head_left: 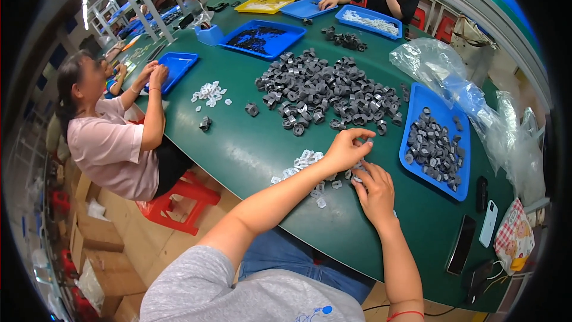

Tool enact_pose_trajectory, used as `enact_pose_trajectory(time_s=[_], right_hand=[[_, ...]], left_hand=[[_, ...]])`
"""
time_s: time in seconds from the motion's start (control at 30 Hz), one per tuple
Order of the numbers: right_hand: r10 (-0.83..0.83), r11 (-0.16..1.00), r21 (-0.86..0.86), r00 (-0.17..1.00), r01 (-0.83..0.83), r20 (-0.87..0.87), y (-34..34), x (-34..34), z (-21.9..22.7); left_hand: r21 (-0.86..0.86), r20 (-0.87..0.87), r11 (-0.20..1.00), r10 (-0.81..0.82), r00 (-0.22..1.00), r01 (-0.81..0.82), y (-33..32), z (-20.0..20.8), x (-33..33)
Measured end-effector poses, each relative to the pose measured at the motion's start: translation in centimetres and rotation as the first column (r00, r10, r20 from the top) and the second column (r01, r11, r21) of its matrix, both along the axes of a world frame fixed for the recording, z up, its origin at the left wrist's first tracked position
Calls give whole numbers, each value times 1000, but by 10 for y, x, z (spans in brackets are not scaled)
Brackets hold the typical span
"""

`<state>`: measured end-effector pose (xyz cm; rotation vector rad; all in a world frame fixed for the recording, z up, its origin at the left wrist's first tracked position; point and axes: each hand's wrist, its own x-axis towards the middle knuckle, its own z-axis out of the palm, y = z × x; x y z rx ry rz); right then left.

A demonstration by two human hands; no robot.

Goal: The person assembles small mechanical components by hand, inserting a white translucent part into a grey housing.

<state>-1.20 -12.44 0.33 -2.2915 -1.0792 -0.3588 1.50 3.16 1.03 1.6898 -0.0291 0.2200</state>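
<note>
My left hand [347, 151] reaches across the front of the table, thumb and forefinger brought together at a small piece I cannot make out. Just below it, my right hand [376, 194] has its fingers curled down over something small and pale at their tips, too hidden to name. A loose heap of small translucent white plastic pieces [322, 202] lies under and beside my left forearm. Beyond both hands spreads a large pile of dark grey ring-shaped plastic parts [333, 86]. To the right, a blue tray [463, 170] holds more grey parts [434, 150].
Clear plastic bags [432, 59], a black phone [461, 244] and a pale phone [488, 224] lie on the right. A co-worker [113, 137] sits at left by another blue tray [189, 58]. Two people work across the green table [214, 143], near several parts trays.
</note>
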Motion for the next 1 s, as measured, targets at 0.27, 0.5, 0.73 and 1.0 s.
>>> enact_pose_trajectory(time_s=[0.27, 0.5, 0.73, 1.0], right_hand=[[77, 821, 519, 856, 237, -512, -18, 12, 7], [264, 709, 602, 653, 368, -709, -26, 20, 8], [518, 617, 652, 397, 441, -758, -34, 17, 10], [465, 631, 664, 490, 401, -737, -36, 20, 12]], left_hand=[[-711, -198, 681, -433, 880, 175, 1, 3, -1], [-785, -189, 593, -504, 843, 179, 0, 12, -3], [-805, -212, 570, -534, 819, 164, -5, 11, -6], [-818, -216, 558, -519, 827, 137, -1, 11, -5]])
